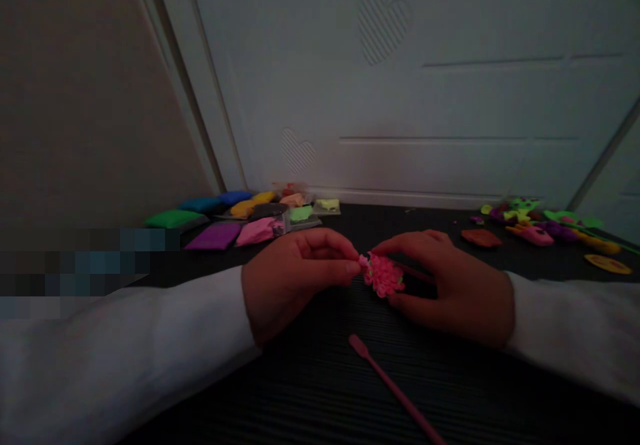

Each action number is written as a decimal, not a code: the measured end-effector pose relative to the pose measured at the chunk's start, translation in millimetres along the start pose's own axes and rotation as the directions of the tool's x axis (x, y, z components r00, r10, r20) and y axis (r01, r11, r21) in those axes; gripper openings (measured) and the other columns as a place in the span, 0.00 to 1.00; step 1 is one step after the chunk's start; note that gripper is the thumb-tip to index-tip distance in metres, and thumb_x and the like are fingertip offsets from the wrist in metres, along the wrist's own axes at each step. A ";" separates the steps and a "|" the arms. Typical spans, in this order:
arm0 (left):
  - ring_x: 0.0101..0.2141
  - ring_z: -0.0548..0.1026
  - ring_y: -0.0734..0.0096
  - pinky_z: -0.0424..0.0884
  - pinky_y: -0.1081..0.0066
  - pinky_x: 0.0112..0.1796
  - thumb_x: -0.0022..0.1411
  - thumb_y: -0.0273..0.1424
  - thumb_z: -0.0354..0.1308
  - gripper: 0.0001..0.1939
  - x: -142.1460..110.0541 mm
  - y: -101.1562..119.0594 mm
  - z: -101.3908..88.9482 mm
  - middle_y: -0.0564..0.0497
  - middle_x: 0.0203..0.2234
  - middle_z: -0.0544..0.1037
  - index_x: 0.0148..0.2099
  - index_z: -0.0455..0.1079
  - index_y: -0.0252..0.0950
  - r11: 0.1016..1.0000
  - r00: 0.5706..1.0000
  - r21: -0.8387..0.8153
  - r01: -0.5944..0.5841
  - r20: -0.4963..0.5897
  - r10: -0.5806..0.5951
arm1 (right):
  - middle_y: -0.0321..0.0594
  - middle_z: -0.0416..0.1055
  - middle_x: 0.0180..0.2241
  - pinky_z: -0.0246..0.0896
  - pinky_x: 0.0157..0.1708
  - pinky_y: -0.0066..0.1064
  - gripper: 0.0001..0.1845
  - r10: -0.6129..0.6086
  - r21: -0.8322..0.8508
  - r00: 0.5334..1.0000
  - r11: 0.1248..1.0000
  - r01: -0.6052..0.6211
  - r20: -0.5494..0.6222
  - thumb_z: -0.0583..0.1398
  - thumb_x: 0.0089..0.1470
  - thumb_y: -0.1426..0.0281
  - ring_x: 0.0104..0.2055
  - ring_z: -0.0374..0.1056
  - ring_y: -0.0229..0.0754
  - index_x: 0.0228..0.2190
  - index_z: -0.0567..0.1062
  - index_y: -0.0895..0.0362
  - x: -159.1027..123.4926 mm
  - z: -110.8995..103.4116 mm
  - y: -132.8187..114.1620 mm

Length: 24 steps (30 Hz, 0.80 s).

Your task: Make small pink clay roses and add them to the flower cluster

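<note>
My two hands meet over a dark ribbed mat (325, 378) in dim light. Between them is a small pink clay flower (383, 275) with bumpy petals. My left hand (295, 278) pinches its left edge between thumb and fingers. My right hand (450, 288) curls round the flower's right side, with fingertips on top and below it. Both arms wear white sleeves. A pink modelling stick (395, 392) lies on the mat just in front of the hands, untouched.
Several packets of coloured clay (240, 222) lie at the back left: green, blue, purple, pink, yellow. Finished clay pieces (540, 225) in many colours lie at the back right. A white panelled door (400, 98) with heart shapes stands right behind the mat.
</note>
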<state>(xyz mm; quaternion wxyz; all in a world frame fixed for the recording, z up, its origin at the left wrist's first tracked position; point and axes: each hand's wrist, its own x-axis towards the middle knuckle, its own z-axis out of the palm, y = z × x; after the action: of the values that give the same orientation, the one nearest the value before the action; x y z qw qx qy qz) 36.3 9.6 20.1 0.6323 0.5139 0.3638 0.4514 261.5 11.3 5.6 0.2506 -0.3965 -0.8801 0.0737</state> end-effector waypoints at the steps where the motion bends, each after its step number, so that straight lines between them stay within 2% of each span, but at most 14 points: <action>1: 0.28 0.76 0.76 0.68 0.76 0.32 0.39 0.26 0.81 0.13 -0.2 0.1 -0.1 0.52 0.23 0.82 0.26 0.81 0.34 1.000 1.000 0.000 0.003 -0.002 -0.003 | 0.46 0.79 0.53 0.54 0.62 0.62 0.25 0.001 0.007 1.000 1.000 -0.001 -0.003 0.62 0.56 0.70 0.57 0.72 0.56 0.55 0.75 0.56 -0.6 0.0 -0.5; 7: 0.27 0.76 0.78 0.70 0.78 0.32 0.38 0.25 0.81 0.12 -0.5 2.0 0.3 0.53 0.23 0.83 0.26 0.81 0.35 1.000 1.000 -0.001 0.006 -0.006 -0.006 | 0.44 0.80 0.50 0.58 0.60 0.57 0.27 0.005 0.047 1.000 0.999 -0.004 -0.029 0.61 0.55 0.71 0.55 0.72 0.54 0.57 0.74 0.53 -3.7 0.7 -4.9; 13: 0.27 0.77 0.77 0.71 0.79 0.31 0.42 0.24 0.79 0.09 1.6 1.4 0.3 0.53 0.23 0.83 0.26 0.82 0.35 1.000 1.000 0.010 0.001 0.017 -0.002 | 0.41 0.81 0.48 0.59 0.59 0.52 0.27 0.033 0.114 0.998 0.993 -0.026 -0.058 0.64 0.56 0.67 0.53 0.74 0.53 0.57 0.76 0.52 -5.4 1.6 -4.3; 16: 0.27 0.78 0.78 0.72 0.81 0.31 0.43 0.22 0.77 0.08 1.7 0.4 -1.1 0.54 0.23 0.84 0.27 0.82 0.35 1.000 1.000 0.008 -0.003 0.029 0.003 | 0.40 0.82 0.50 0.62 0.56 0.50 0.22 0.074 0.166 0.994 0.984 -0.059 -0.082 0.60 0.63 0.62 0.53 0.74 0.53 0.57 0.76 0.51 -5.4 -1.4 -2.8; 19: 0.27 0.79 0.79 0.73 0.82 0.31 0.44 0.21 0.76 0.08 1.7 -0.1 -2.6 0.55 0.24 0.84 0.27 0.82 0.35 1.000 0.999 0.010 -0.008 0.044 0.007 | 0.39 0.82 0.49 0.65 0.52 0.43 0.18 0.101 0.206 0.987 0.976 -0.073 -0.128 0.54 0.68 0.62 0.52 0.75 0.50 0.53 0.78 0.53 -4.3 -6.1 -2.4; 24: 0.26 0.80 0.81 0.73 0.85 0.31 0.48 0.20 0.76 0.08 2.9 -1.8 -4.5 0.55 0.24 0.85 0.29 0.82 0.35 1.000 0.995 0.028 -0.014 0.101 0.012 | 0.34 0.82 0.42 0.64 0.49 0.37 0.10 0.052 0.210 0.965 0.978 0.004 -0.257 0.59 0.65 0.66 0.44 0.76 0.43 0.44 0.80 0.52 -2.9 -7.0 -5.2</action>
<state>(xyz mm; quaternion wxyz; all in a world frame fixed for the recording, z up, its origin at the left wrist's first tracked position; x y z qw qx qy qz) 33.5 13.7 17.4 0.6396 0.5474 0.3344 0.4237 263.2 5.1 12.2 0.4037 -0.3850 -0.8218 0.1159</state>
